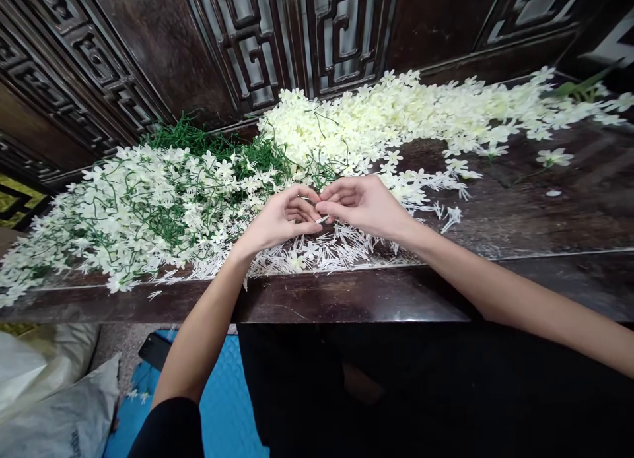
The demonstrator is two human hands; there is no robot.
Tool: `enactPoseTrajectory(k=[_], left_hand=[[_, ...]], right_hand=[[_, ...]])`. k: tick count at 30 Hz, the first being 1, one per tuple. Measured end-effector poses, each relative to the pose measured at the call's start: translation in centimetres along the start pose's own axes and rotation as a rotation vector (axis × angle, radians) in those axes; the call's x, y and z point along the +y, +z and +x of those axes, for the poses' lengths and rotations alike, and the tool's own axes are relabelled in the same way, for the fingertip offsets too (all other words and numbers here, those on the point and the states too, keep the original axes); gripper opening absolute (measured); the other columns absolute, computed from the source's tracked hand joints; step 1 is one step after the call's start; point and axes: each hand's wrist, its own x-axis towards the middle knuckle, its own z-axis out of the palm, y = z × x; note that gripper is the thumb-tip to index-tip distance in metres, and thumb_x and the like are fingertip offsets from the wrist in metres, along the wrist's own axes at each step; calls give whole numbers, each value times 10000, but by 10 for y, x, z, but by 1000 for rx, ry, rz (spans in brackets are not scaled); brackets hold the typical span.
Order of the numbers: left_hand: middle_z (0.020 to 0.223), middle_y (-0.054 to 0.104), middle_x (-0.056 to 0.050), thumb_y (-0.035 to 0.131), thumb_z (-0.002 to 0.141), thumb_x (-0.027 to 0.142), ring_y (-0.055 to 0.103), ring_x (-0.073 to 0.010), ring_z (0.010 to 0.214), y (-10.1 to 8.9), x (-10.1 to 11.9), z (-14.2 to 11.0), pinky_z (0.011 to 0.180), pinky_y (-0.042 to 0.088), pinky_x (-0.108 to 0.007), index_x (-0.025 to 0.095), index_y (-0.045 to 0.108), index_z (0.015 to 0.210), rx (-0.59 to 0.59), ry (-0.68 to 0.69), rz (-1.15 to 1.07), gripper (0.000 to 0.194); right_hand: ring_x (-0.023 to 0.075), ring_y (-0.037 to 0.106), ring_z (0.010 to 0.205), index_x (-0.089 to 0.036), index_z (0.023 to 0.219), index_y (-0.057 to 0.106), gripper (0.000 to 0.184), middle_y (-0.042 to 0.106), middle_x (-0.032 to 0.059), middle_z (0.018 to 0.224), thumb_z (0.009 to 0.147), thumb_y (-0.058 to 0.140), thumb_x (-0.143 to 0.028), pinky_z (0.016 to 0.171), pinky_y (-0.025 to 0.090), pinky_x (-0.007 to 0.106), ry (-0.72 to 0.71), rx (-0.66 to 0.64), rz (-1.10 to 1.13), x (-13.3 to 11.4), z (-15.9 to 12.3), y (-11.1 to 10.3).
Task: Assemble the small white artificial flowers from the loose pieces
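My left hand (280, 219) and my right hand (365, 204) meet over the front of a dark wooden bench, fingertips almost touching. A small white stamen piece (321, 220) shows at the left thumb tip, with thumb and fingers closed in a pinch on it. The right thumb and forefinger are pressed together close beside it; what they hold is hidden. Below both hands lies a scatter of thin white stamen pieces (341, 247). White artificial flowers on green stems (143, 207) are heaped to the left of my left hand. Beyond my right hand spreads a pile of loose cream-white flower heads (396, 118).
Bare green plastic stems (193, 136) lie behind the heap. A single stemmed flower (553, 158) rests on the right of the wooden bench (535, 214). Carved dark wood panels (341, 35) rise behind. Below are white sacks (59, 405), a blue mat (230, 392) and a dark phone-like object (154, 350).
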Motion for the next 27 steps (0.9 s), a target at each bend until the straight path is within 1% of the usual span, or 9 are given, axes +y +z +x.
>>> enactPoseTrajectory(k=[5,9,11,14,16,18,21,24,27], left_hand=[[843,695,-17,790,693,201,712,-173,786,-3,-3,-1,757,601,-331,245,560,1043,37,13,-2,421],[762,666,-11,850,652,320,631,-137,650,-7,1,-2,558,506,-261,221,641,893,58,39,190,334],[679,658,-7,852,652,388,582,-126,581,-10,5,-3,501,432,-255,205,693,771,-61,16,304,270],[734,705,-27,820,706,392,592,-131,624,-12,9,-4,558,425,-263,197,764,783,-293,-17,398,217],[787,720,-36,793,750,348,604,-133,672,-11,10,-4,630,440,-270,191,781,819,-363,-14,427,172],[796,720,-37,767,781,313,610,-136,692,-11,9,-4,674,449,-275,185,779,816,-374,-2,434,134],[805,720,-34,737,810,306,615,-147,719,-10,8,-3,690,458,-284,191,756,794,-235,31,407,118],[819,720,-28,718,825,279,611,-136,715,-9,4,-2,667,466,-276,204,736,816,86,57,276,78],[839,717,-24,737,808,251,624,-113,720,-6,-4,2,678,498,-258,197,730,844,365,68,28,65]], right_hand=[[166,675,663,-197,820,704,151,718,43,781,768,761,-327,725,614,433,34,-119,37,0,1,-4],[174,684,669,-188,848,700,166,716,55,795,742,781,-287,725,627,433,30,-3,68,-1,2,-8],[188,700,697,-190,865,697,157,720,67,820,754,769,-274,764,630,449,35,80,80,-2,2,-10],[213,719,743,-183,861,696,148,722,78,840,746,772,-236,824,625,476,22,170,114,-5,2,-10],[221,724,757,-175,858,698,152,724,83,852,734,779,-207,839,623,477,15,206,133,-6,2,-10],[219,725,754,-172,855,699,153,725,77,847,727,780,-183,839,625,468,2,234,141,-7,2,-10],[212,722,740,-170,853,697,148,724,66,816,725,767,-143,826,629,455,-27,270,147,-6,2,-10],[209,717,731,-168,856,694,143,720,65,806,734,750,-121,808,629,451,-55,296,150,-7,1,-10],[213,717,727,-168,851,690,133,718,70,801,738,753,-137,806,626,457,-66,288,147,-8,1,-9]])
